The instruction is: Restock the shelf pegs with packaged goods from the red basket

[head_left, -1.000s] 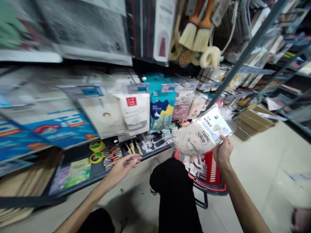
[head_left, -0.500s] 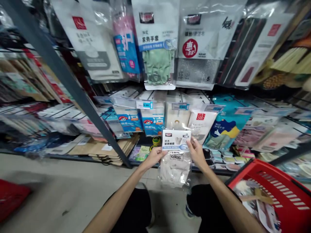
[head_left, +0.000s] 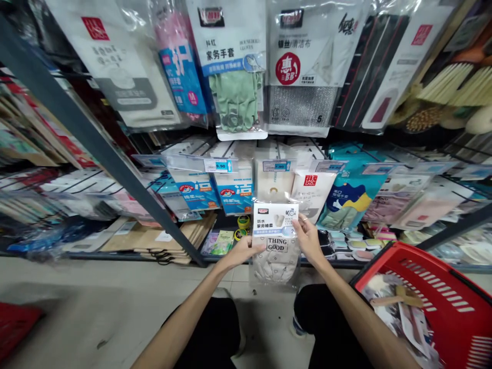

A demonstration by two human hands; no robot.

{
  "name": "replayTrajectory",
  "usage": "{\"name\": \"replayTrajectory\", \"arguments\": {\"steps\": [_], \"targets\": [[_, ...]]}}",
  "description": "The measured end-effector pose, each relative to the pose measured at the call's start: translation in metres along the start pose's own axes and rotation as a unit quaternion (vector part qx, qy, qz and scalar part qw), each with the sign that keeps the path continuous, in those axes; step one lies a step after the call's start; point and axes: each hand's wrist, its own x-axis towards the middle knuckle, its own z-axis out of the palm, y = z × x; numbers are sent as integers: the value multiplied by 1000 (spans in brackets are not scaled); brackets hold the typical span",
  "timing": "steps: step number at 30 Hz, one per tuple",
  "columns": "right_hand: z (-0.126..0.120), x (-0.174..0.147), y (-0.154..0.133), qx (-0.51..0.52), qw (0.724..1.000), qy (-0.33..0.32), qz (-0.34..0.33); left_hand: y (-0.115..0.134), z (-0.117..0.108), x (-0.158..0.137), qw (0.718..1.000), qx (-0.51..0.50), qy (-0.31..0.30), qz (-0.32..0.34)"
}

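Observation:
A clear packet of sleeve covers, with a white printed header and pale patterned cloth inside, hangs upright between my hands in front of the lower shelf row. My left hand is closed on its left edge, the thumb lying across the front just under the header. On the right edge, near the header's corner, my right hand pinches it, fingers partly hidden. Just behind the packet are a white JIELAOLAO packet and a cream packet on hooks.
Packaged green gloves and cleaning cloths hang above. A grey shelf post slants at left. A red basket with goods stands at right, by my knee. Another red basket is at the left floor edge.
My left thumb has moved lower onto the packet's front. The view has shifted slightly, so the shelf goods sit further left. Both hands keep hold of the packet.

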Motion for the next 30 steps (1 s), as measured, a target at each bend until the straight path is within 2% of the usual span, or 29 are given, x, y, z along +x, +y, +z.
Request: {"name": "replayTrajectory", "arguments": {"steps": [3,7,10,14,21,25,30], "targets": [[-8,-1,0,-5,1000,1,4,-1,4,6,999,2,31,23],[-15,-1,3,-28,998,-54,22,-1,5,14,992,-30,109,53],[-16,-1,6,-40,997,-68,22,-3,5,17,990,-43,120,53],[-15,0,7,-43,998,-49,9,-7,4,19,989,-55,128,48],[-17,0,6,-54,997,-49,24,-3,4,22,970,-93,192,113],[-18,0,10,-52,994,-81,54,-2,4,21,964,-111,212,117],[-19,-3,14,-100,982,-132,91,-6,1,23,955,-126,233,132]]}}
